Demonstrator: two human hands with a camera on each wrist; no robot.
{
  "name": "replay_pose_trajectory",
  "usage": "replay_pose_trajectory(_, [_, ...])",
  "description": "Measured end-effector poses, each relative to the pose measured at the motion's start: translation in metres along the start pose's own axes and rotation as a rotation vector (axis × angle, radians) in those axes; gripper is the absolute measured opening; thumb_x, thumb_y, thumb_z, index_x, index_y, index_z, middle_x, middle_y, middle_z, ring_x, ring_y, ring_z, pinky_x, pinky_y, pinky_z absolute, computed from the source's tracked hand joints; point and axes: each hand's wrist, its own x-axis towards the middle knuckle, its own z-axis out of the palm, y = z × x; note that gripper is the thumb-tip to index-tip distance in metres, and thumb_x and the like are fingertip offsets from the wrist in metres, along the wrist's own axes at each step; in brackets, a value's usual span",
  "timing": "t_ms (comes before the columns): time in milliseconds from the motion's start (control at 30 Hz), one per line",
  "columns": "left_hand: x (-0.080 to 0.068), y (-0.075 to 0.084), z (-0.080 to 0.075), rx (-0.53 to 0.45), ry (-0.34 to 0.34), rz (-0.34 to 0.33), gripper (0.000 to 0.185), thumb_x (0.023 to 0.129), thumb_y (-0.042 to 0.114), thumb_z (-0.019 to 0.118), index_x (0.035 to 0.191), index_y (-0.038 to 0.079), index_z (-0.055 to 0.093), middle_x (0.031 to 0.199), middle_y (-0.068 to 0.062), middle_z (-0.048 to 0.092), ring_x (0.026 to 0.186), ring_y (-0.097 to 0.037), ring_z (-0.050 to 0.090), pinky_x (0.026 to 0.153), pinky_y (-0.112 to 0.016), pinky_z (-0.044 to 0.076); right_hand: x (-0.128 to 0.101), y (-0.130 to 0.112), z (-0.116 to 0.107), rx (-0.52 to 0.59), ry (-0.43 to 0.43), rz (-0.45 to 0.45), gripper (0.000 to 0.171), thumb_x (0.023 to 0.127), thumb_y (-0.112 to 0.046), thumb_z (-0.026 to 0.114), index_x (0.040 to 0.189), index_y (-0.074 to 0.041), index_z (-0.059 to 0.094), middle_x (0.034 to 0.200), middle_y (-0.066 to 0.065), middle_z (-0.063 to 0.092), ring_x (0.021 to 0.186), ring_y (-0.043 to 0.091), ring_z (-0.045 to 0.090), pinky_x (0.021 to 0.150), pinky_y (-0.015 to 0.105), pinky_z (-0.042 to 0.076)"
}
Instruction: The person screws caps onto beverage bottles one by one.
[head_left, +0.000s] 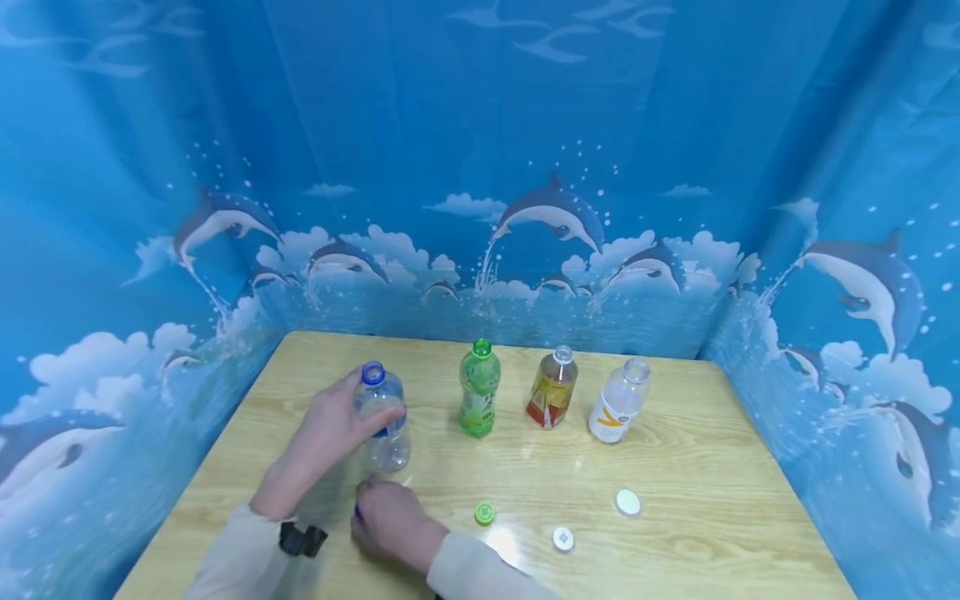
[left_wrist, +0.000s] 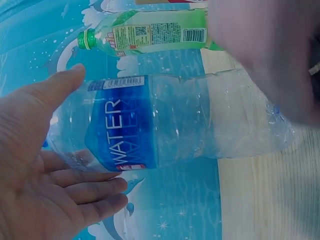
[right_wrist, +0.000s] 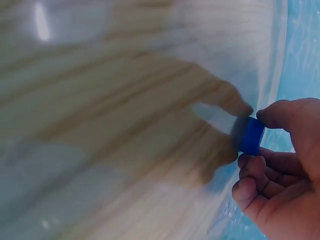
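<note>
A clear water bottle (head_left: 390,454) with a blue label and an uncapped blue neck stands upright at the left of the table. My left hand (head_left: 330,429) is around its upper part. In the left wrist view the thumb and fairly straight fingers are spread on either side of the bottle (left_wrist: 180,117). Lower down, close to the tabletop, my right hand (head_left: 397,517) pinches a blue bottle cap (right_wrist: 254,136) between thumb and fingers. The cap's reflection shows on the glossy wood right beside it.
To the right stand an uncapped green bottle (head_left: 480,392), a bottle of reddish-brown drink (head_left: 552,392) and a clear bottle with a white label (head_left: 618,404). In front lie a green cap (head_left: 484,512), a white cap (head_left: 562,539) and a wider white lid (head_left: 627,502). Dolphin-print curtains (head_left: 480,125) enclose the table.
</note>
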Motion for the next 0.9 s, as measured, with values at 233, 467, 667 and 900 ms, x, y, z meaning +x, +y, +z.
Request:
replay_pose_trajectory(233, [0.001, -0.005, 0.002, 0.026, 0.024, -0.017, 0.111, 0.09, 0.072, 0.069, 0.162, -0.004, 0.031, 0.158, -0.034, 0.044, 0.144, -0.055, 0.044, 0.114, -0.069, 0.042, -0.015, 0.026, -0.014, 0.095, -0.034, -0.023, 0.022, 0.088, -0.032, 0.078, 0.088, -0.013, 0.067, 0.081, -0.004, 0.061, 0.065, 0.006, 0.054, 0.056, 0.016, 0.047])
replay_pose_trajectory(467, [0.002, -0.007, 0.004, 0.051, 0.081, 0.037, 0.105, 0.09, 0.065, 0.074, 0.158, -0.006, 0.038, 0.155, -0.034, 0.048, 0.142, -0.053, 0.046, 0.113, -0.069, 0.044, -0.017, 0.068, -0.044, 0.199, 0.039, 0.091, 0.023, 0.082, -0.023, 0.08, 0.094, -0.006, 0.07, 0.089, 0.001, 0.058, 0.067, 0.007, 0.048, 0.059, 0.017, 0.046])
replay_pose_trajectory(667, [0.002, -0.007, 0.004, 0.09, 0.112, 0.076, 0.1, 0.09, 0.063, 0.076, 0.155, -0.006, 0.044, 0.152, -0.034, 0.051, 0.141, -0.054, 0.047, 0.111, -0.07, 0.045, -0.013, 0.105, -0.084, 0.366, 0.14, 0.191, 0.031, 0.084, -0.016, 0.076, 0.11, 0.002, 0.071, 0.095, 0.004, 0.056, 0.074, 0.009, 0.049, 0.061, 0.017, 0.047])
replay_pose_trajectory(900, [0.003, -0.008, 0.006, 0.083, 0.125, 0.086, 0.099, 0.089, 0.065, 0.075, 0.154, -0.005, 0.047, 0.15, -0.032, 0.054, 0.14, -0.054, 0.048, 0.108, -0.072, 0.045, -0.001, 0.125, -0.136, 0.506, 0.362, 0.075, 0.03, 0.087, -0.013, 0.074, 0.114, -0.002, 0.075, 0.095, 0.007, 0.063, 0.079, 0.014, 0.051, 0.066, 0.021, 0.046])
